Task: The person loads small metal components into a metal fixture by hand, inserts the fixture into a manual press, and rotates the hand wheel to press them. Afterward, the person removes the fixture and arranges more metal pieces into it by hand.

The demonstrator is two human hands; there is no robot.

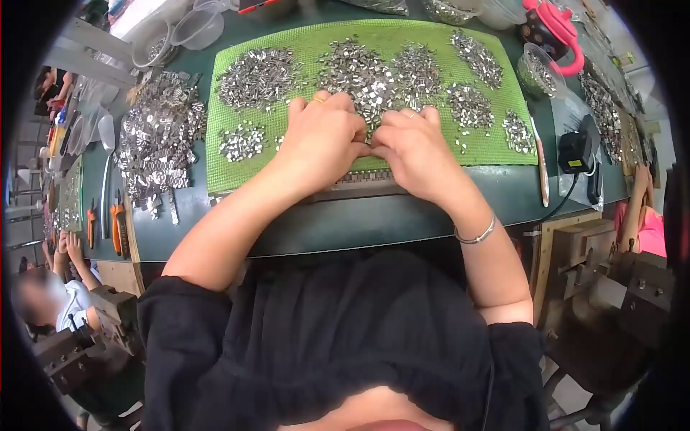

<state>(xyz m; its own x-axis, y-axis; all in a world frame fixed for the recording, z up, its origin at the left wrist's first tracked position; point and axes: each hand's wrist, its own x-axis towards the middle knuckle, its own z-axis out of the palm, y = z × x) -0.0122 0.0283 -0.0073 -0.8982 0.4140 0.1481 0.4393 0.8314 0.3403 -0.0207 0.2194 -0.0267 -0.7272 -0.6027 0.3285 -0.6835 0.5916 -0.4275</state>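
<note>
Side by side over the front of a green textured mat (287, 144), my left hand (323, 140) and my right hand (410, 147) meet at the fingertips. Fingers of both are curled and pinched; whatever lies between them is too small to make out. Just beneath the hands runs a long metal strip (359, 188) with a row of small links along the mat's front edge. Behind them lies a heap of small silvery metal pieces (363, 75). Further heaps sit on the mat, one at the back left (259, 77) and one at the right (471, 105).
Left of the mat lies a pile of linked metal bands (162, 136), with orange-handled pliers (118, 226) nearby. To the right are a black adapter (575, 151), a plastic cup of pieces (539, 72) and a pink-lidded pot (550, 32). Other people sit at both sides.
</note>
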